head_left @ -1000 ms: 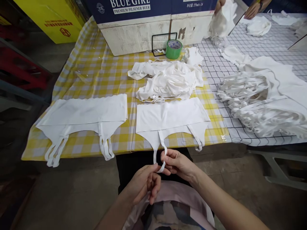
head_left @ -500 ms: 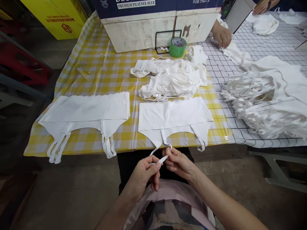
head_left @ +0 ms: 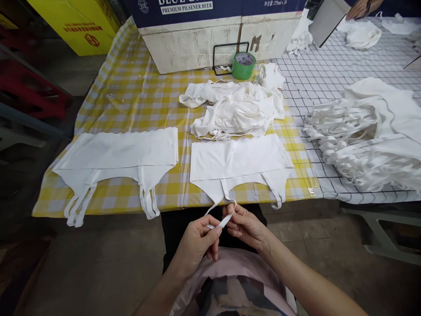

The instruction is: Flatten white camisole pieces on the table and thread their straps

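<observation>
A flat white garment (head_left: pixel 240 158) lies on the yellow checked tablecloth (head_left: pixel 131 101), its straps hanging over the near table edge. Both my hands pinch one white strap loop (head_left: pixel 223 219) of it, just below the edge. My left hand (head_left: pixel 197 241) grips the loop's lower end between thumb and fingers. My right hand (head_left: pixel 245 226) pinches the upper part, fingers closed. A second flat stack of white garments (head_left: pixel 121 153) lies to the left, straps dangling over the edge.
A crumpled heap of white garments (head_left: pixel 233 109) lies behind, with a green tape roll (head_left: pixel 244 65), a black wire stand (head_left: pixel 226 57) and a cardboard beer box (head_left: pixel 213 30). A large strappy pile (head_left: pixel 365 136) covers the grid cloth at right. Another person's hand (head_left: pixel 360 8) shows at top right.
My hands turned the strap loop from hanging straight to lying slanted between them and shifted slightly. The other person's hand at the far right lifted a white piece away from the grid cloth.
</observation>
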The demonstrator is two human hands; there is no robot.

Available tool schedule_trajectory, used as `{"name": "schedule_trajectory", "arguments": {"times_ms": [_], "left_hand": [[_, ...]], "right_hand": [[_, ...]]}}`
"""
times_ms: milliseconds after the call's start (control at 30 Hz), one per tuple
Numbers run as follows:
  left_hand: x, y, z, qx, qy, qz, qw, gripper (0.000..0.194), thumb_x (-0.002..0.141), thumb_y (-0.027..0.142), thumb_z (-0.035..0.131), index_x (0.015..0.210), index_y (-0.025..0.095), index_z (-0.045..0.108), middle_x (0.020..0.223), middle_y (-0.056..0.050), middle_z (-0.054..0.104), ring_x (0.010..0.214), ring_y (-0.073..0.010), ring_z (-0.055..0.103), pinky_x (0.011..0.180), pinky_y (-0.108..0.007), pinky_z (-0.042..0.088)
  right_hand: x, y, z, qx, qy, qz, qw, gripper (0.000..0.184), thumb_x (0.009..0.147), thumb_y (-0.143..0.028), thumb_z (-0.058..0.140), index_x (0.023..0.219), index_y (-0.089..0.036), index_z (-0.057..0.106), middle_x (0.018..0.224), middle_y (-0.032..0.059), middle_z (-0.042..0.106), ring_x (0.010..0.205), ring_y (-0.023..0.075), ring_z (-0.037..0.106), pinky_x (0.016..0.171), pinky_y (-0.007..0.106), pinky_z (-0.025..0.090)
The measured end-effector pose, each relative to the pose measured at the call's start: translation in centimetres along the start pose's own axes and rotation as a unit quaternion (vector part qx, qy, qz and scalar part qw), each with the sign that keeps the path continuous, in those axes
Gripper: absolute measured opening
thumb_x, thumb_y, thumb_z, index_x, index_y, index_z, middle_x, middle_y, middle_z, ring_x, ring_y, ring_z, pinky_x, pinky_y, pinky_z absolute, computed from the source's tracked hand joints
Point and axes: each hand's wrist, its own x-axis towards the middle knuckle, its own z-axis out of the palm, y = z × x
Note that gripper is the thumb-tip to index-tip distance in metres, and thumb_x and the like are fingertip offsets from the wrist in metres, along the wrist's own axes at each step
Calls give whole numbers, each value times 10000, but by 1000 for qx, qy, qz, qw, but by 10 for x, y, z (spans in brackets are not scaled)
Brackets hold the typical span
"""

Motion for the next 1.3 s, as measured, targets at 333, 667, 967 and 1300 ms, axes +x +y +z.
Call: {"name": "schedule_trajectory", "arguments": {"times_ms": [333, 667, 967, 1300], "left_hand": [[0, 3, 2, 33, 24, -3, 999, 230, 817, 358, 537, 826, 130, 569, 450, 39, 523, 364, -71, 495, 383, -152, 317], [6, -7, -1, 35, 5, -30, 999, 251, 768, 393, 585, 749, 172, 467, 390, 90, 424, 286, -63, 421, 322, -145, 227], [-2, -5, 2, 49, 22, -5, 999, 372, 860, 464, 412, 833, 131, 577, 377, 70, 407, 297, -69, 422, 345, -160, 246], [-5, 3, 0, -100, -5, -57, 993, 352, 860, 384, 427, 878, 96, 629, 406, 54, 408, 312, -71, 435, 350, -167, 240]], "right_hand": [[-1, -1, 1, -11, -2, -1, 1000, 166, 753, -286, 670, 802, -181, 552, 636, -46, 380, 483, 40, 258, 382, 149, 158], [2, 3, 6, -113, 25, -35, 993, 146, 788, -259, 627, 753, -149, 537, 529, -69, 387, 421, 22, 235, 400, 189, 128], [0, 0, 21, -126, 83, -55, 987, 212, 798, -249, 599, 658, -158, 470, 451, -81, 403, 368, 22, 202, 383, 208, 101], [1, 1, 22, -135, 100, -63, 984, 232, 791, -257, 608, 631, -155, 474, 431, -80, 408, 361, 23, 214, 386, 217, 104]]}}
